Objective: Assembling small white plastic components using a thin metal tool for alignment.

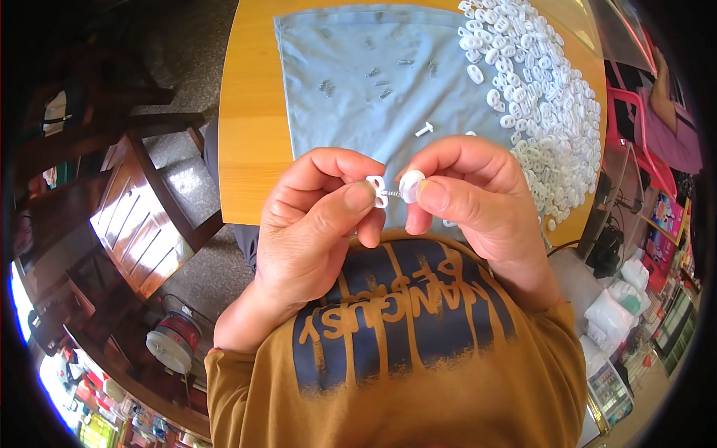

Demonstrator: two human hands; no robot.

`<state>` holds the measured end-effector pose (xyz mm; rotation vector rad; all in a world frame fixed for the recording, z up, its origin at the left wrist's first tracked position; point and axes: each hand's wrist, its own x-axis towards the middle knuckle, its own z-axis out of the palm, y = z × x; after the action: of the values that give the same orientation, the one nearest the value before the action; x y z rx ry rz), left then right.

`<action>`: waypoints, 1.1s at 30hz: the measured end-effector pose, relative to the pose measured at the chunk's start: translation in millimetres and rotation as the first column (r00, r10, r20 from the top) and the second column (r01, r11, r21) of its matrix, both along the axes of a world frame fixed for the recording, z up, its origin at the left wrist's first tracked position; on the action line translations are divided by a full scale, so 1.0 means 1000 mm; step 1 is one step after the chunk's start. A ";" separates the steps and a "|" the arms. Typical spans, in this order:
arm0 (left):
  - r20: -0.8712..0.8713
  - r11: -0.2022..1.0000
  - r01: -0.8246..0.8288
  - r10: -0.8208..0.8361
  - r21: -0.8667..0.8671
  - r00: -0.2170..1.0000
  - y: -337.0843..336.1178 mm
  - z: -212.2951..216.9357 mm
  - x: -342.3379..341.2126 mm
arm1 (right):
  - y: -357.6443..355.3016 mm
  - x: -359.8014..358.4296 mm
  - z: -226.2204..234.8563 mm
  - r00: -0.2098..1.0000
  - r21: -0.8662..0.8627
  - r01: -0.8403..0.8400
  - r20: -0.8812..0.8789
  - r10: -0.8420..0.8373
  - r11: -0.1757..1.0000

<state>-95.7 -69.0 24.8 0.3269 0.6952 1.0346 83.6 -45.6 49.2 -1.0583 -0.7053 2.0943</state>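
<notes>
My left hand (pixel 314 209) pinches a small white oval plastic piece with holes (pixel 379 200) between thumb and fingers. In my right hand (pixel 482 190), thumb and forefinger grip a white plastic piece with a rounded end (pixel 410 184). A thin metal spring (pixel 393 193) bridges the gap between the two pieces, held in line with them. Just beyond my hands, a small white T-shaped plastic piece (pixel 424 129) lies on the light blue cloth (pixel 328 131). Several loose metal springs (pixel 385 93) are scattered farther back on this cloth.
A large heap of white oval plastic pieces (pixel 549 89) covers the table's right side. The cloth lies over a wooden table (pixel 250 127). At the right edge, a person in purple (pixel 668 131) is beside a red chair (pixel 635 101). Wooden furniture (pixel 142 216) stands at the left.
</notes>
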 end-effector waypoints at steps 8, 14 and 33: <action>0.111 0.998 0.030 -0.024 -0.051 0.993 -0.001 -0.005 0.003 | -0.006 -0.003 -0.004 0.999 0.057 0.036 -0.022 -0.035 0.998; 0.042 0.996 -0.013 0.017 -0.084 0.999 0.001 -0.002 0.008 | -0.007 -0.002 -0.019 0.972 0.440 -0.047 0.226 -0.060 0.897; -0.018 0.992 0.000 -0.002 -0.123 1.000 0.000 -0.004 0.009 | -0.004 0.006 -0.015 0.989 0.189 0.142 0.014 -0.147 0.972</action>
<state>-86.3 -68.8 21.0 0.2303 0.7714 0.9839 89.3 -50.0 34.3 -1.0038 -0.7983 1.8529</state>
